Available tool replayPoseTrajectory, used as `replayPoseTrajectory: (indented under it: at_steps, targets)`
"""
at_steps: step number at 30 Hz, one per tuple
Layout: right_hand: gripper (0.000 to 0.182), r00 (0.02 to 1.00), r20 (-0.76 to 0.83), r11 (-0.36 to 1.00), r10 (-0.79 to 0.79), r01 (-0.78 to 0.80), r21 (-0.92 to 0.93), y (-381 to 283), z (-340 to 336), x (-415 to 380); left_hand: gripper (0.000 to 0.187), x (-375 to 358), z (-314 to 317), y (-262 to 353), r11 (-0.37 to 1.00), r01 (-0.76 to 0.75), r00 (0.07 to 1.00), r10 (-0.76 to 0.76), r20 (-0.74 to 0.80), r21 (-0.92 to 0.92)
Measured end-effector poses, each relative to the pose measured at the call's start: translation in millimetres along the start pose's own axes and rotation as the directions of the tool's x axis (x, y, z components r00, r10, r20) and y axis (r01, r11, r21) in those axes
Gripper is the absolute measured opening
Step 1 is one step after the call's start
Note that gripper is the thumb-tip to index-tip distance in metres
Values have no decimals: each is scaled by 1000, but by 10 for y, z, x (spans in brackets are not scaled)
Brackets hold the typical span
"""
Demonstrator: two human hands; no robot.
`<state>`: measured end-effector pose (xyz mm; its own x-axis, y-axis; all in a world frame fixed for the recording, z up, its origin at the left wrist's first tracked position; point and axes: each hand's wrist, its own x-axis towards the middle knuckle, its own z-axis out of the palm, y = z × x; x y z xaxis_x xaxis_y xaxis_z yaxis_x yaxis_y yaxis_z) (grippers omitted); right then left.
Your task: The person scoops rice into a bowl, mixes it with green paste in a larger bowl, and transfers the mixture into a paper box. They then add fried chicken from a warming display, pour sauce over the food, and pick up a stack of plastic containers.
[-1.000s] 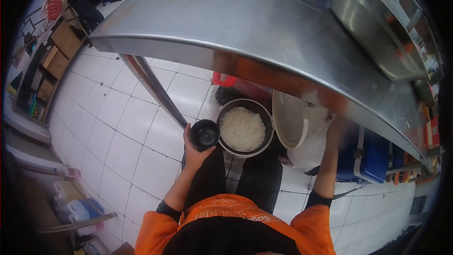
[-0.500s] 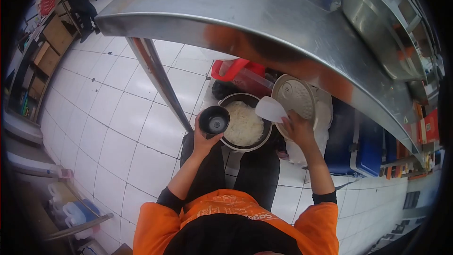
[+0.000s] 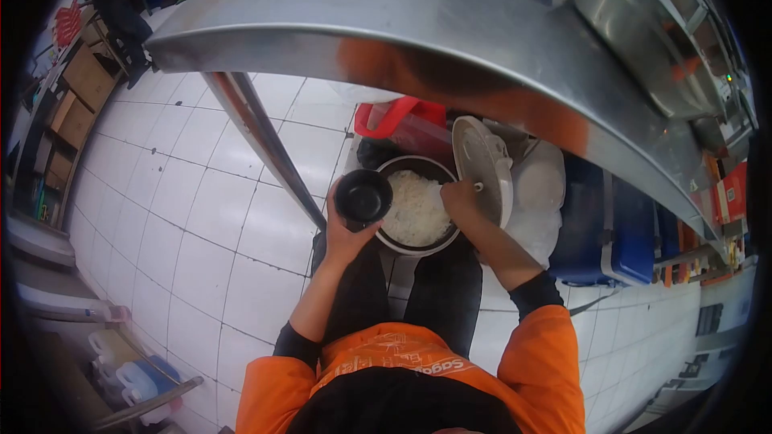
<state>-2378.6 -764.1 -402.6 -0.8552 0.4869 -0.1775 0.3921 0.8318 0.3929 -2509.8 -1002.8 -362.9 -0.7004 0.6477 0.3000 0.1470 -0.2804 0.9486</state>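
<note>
My left hand is closed around a small black bowl, tilted at the left rim of the rice cooker. Nothing shows inside the bowl. White cooked rice fills much of the rice cooker, which stands between my legs. At the cooker's right rim, the fingers of my right hand are closed on a white rice paddle, whose blade is hardly distinguishable against the rice. The cooker's lid stands open just behind this hand.
A steel table overhangs the cooker, its leg to the left. Behind the cooker sits a red-handled container. White bags and a blue cooler box are at the right. A person stands far left.
My right hand has moved left and down with the rice paddle, from beside the lid to the rice. The lid now appears more edge-on. My left hand still holds the bowl.
</note>
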Motion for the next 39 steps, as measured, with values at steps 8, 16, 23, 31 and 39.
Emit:
replayPoseTrajectory:
  at_steps: [8,16,23,31,39]
  targets:
    - [20,951,217,972,-218,191,140,89,56,66,92,-607,-263,-405,981,185,983,-184,-23,52]
    - [24,921,80,831,-382,304,466,-329,219,144,94,-901,-338,-518,965,261,965,-261,24,8]
    - [23,897,-49,777,-439,406,480,-268,176,26,97,-765,-287,-810,971,234,971,-230,-64,59]
    - [35,897,-100,494,-430,327,806,-241,1098,101,93,-533,-310,-722,969,215,976,-215,-13,119]
    - [53,930,243,400,-274,-119,909,-4,529,-127,89,-189,-240,-596,850,-14,990,-62,126,527]
